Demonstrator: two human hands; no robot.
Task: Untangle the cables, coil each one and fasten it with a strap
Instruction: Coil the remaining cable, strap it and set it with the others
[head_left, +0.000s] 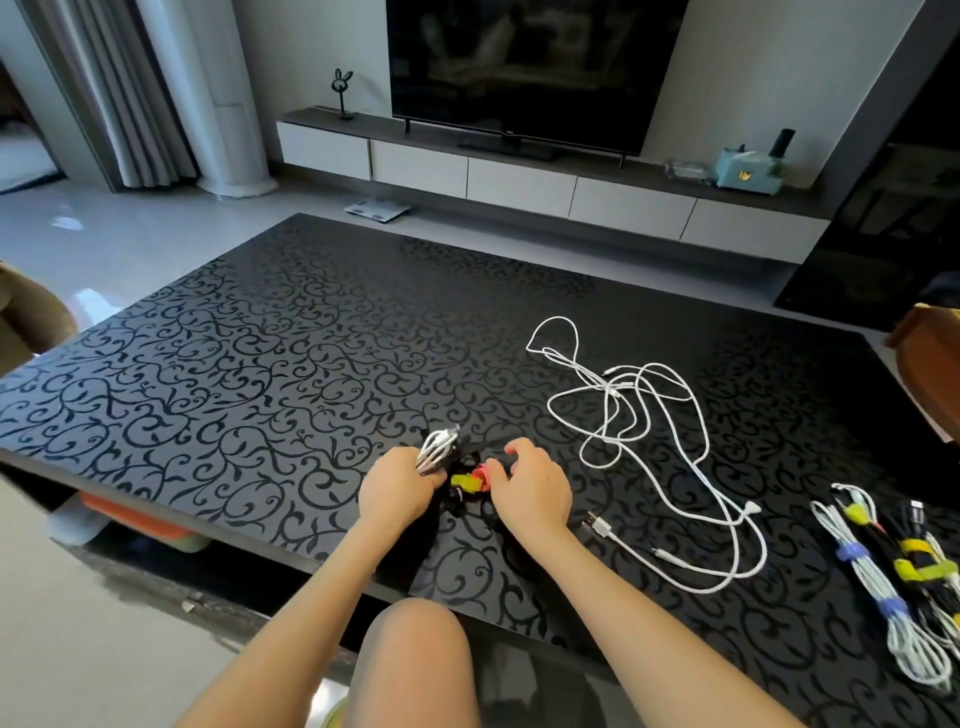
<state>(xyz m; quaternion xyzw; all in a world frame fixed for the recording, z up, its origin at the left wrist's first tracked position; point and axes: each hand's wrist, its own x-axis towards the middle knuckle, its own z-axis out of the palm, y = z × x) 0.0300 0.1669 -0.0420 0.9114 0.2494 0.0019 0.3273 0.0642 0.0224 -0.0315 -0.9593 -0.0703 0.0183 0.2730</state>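
Observation:
My left hand (397, 486) grips a small coil of white cable (439, 448) near the front of the black patterned table (234, 364). My right hand (527, 486) has its fingers curled on a pile of straps (467, 483), with a yellow and a red one showing. A loose tangle of white cables (639, 447) sprawls to the right of my hands. Its USB plug (597, 525) lies close to my right wrist. At the far right lie coiled cables (883, 582), bound with blue and yellow straps.
My knee (415, 654) is below the table's near edge. A TV (524, 67) stands on a low white cabinet (519, 182) beyond the table. A brown wooden object (930, 364) sits at the right edge.

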